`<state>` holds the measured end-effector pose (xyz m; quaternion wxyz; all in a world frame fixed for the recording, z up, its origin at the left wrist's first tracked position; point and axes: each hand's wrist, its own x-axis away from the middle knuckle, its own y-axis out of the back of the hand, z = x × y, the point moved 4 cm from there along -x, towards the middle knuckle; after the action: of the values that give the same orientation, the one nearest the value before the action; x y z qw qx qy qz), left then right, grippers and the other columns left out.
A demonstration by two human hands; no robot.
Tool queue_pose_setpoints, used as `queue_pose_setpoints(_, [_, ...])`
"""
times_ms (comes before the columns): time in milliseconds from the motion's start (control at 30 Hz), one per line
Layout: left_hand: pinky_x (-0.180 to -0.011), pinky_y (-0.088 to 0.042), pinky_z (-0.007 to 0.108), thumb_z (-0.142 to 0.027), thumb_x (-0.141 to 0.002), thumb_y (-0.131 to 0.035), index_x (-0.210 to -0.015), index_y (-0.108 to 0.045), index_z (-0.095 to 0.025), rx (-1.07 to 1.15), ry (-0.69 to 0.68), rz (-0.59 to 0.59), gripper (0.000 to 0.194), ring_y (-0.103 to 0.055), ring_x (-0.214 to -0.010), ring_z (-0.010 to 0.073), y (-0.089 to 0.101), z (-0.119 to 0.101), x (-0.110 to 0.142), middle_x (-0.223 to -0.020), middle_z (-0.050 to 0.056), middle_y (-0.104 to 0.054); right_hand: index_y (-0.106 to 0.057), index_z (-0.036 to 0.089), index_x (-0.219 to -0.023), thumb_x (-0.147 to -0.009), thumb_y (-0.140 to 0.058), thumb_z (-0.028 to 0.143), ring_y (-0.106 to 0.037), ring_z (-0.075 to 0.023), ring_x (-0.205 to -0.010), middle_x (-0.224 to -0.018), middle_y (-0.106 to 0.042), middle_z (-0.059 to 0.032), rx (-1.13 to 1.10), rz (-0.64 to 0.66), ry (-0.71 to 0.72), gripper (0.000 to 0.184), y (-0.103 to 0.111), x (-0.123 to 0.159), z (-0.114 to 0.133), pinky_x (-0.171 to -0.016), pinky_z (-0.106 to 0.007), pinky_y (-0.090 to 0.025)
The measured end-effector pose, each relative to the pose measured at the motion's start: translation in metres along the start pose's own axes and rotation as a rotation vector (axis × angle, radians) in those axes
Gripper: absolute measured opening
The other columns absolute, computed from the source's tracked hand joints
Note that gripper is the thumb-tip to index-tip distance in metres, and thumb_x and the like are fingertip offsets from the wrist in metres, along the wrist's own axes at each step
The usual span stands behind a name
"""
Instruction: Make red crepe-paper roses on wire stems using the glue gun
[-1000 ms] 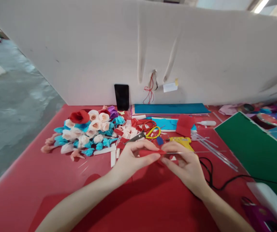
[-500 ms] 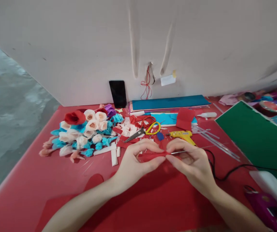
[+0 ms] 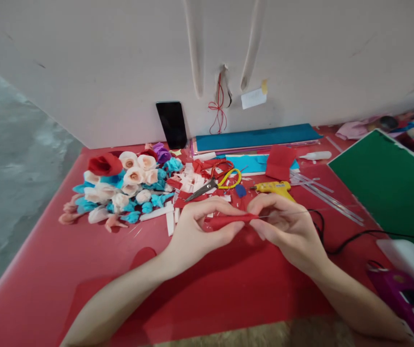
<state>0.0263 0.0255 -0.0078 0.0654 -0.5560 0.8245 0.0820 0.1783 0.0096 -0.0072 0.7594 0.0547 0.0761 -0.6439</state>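
Note:
Between my hands is a small rolled piece of red crepe paper [image 3: 226,220], level above the table. My left hand [image 3: 195,233] pinches it between thumb and fingers. My right hand [image 3: 289,224] has its thumb and index finger closed about the paper's right tip. A thin metal wire [image 3: 263,217] runs from that tip to the right, past the right fingers. Scissors with yellow and red handles [image 3: 217,185] lie just beyond my left hand. Behind my right hand rests a yellow glue gun [image 3: 273,188].
Paper flowers [image 3: 120,188] are heaped at the left. Paper scraps [image 3: 192,178] lie mid-table. A phone [image 3: 171,125] leans on the wall. Clear glue sticks [image 3: 327,200], a green board [image 3: 391,183] and a black cord [image 3: 351,244] are at the right.
The right fingertips have shifted slightly right along the red paper, and more of the roll shows between the hands. The camera view has tilted down a little.

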Motion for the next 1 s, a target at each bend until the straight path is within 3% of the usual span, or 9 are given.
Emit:
queue_pose_setpoints(200, [-0.065, -0.051, 0.025, -0.015, -0.072, -0.068, -0.072, -0.067, -0.02, -0.006, 0.011, -0.105, 0.005, -0.063, -0.069, 0.0131, 0.007, -0.005, -0.001, -0.072, 0.0, -0.069, -0.066, 0.021, -0.08, -0.083, -0.057, 0.017, -0.051, -0.0071, -0.048, -0.068, -0.064, 0.0003, 0.128, -0.049, -0.037, 0.01, 0.01, -0.001, 0.007, -0.042, -0.017, -0.043])
queue_pose_setpoints(333, [-0.069, -0.053, 0.026, -0.016, -0.07, -0.07, -0.072, -0.068, -0.02, -0.032, -0.028, -0.15, 0.005, -0.064, -0.073, 0.0144, 0.012, -0.007, -0.001, -0.074, 0.0, -0.069, -0.065, 0.02, -0.072, -0.086, -0.052, 0.019, -0.05, -0.0072, -0.045, -0.062, -0.063, -0.0001, 0.195, 0.012, -0.049, 0.019, 0.011, 0.001, 0.013, -0.041, -0.017, -0.043])
queue_pose_setpoints(500, [-0.069, -0.054, 0.024, -0.018, -0.072, -0.069, -0.076, -0.069, -0.023, -0.011, -0.054, -0.136, 0.006, -0.065, -0.074, 0.0129, 0.013, -0.009, 0.004, -0.076, -0.002, -0.07, -0.063, 0.018, -0.072, -0.084, -0.054, 0.021, -0.054, -0.0072, -0.043, -0.059, -0.062, 0.0002, 0.234, 0.063, -0.054, 0.015, 0.002, 0.007, 0.019, -0.042, -0.017, -0.046])
queue_pose_setpoints(633, [-0.068, -0.055, 0.024, -0.02, -0.071, -0.071, -0.075, -0.068, -0.021, -0.011, -0.043, -0.149, 0.005, -0.066, -0.074, 0.0142, 0.013, -0.008, 0.005, -0.076, 0.0, -0.071, -0.065, 0.017, -0.076, -0.08, -0.062, 0.03, -0.058, -0.0105, -0.045, -0.062, -0.066, -0.0016, 0.298, 0.016, -0.068, 0.014, 0.007, 0.009, 0.01, -0.042, -0.02, -0.048])
queue_pose_setpoints(733, [-0.067, -0.055, 0.024, -0.023, -0.07, -0.072, -0.075, -0.068, -0.02, 0.013, -0.006, -0.18, 0.007, -0.066, -0.073, 0.0141, 0.016, -0.001, 0.002, -0.077, 0.0, -0.07, -0.065, 0.016, -0.072, -0.078, -0.064, 0.04, -0.056, -0.0106, -0.043, -0.056, -0.062, -0.0001, 0.426, -0.12, -0.08, 0.024, 0.031, 0.009, -0.007, -0.042, -0.021, -0.047])
queue_pose_setpoints(833, [-0.065, -0.053, 0.021, -0.027, -0.07, -0.072, -0.077, -0.069, -0.021, 0.05, 0.02, -0.238, 0.009, -0.063, -0.071, 0.0118, 0.019, 0.01, -0.002, -0.076, -0.001, -0.068, -0.055, 0.014, -0.054, -0.085, -0.056, 0.044, -0.046, -0.0076, -0.038, -0.043, -0.049, 0.0029, 0.62, -0.27, -0.116, 0.043, 0.068, 0.01, -0.034, -0.043, -0.022, -0.043])
queue_pose_setpoints(900, [-0.064, -0.051, 0.022, -0.029, -0.071, -0.071, -0.078, -0.069, -0.022, 0.048, 0.022, -0.252, 0.01, -0.061, -0.068, 0.0109, 0.02, 0.015, -0.003, -0.073, -0.002, -0.065, -0.061, 0.012, -0.081, -0.086, -0.059, 0.038, -0.055, -0.0088, -0.056, -0.068, -0.059, 0.0012, 0.741, -0.338, -0.141, 0.026, 0.096, 0.011, -0.056, -0.057, -0.025, -0.05])
queue_pose_setpoints(933, [-0.064, -0.051, 0.022, -0.029, -0.072, -0.071, -0.078, -0.069, -0.022, 0.041, 0.022, -0.253, 0.01, -0.06, -0.068, 0.0111, 0.021, 0.017, -0.004, -0.073, -0.001, -0.065, -0.059, 0.012, -0.099, -0.089, -0.056, 0.035, -0.059, -0.0119, -0.071, -0.087, -0.062, -0.0029, 0.791, -0.366, -0.15, 0.025, 0.109, 0.011, -0.066, -0.065, -0.029, -0.052])
queue_pose_setpoints(1000, [-0.066, -0.051, 0.023, -0.03, -0.071, -0.071, -0.078, -0.069, -0.022, 0.025, 0.016, -0.25, 0.011, -0.06, -0.07, 0.0122, 0.021, 0.017, -0.004, -0.073, -0.001, -0.065, -0.054, 0.014, -0.113, -0.09, -0.054, 0.034, -0.058, -0.0183, -0.093, -0.11, -0.057, -0.008, 0.882, -0.418, -0.185, 0.03, 0.133, 0.012, -0.087, -0.078, -0.038, -0.052])
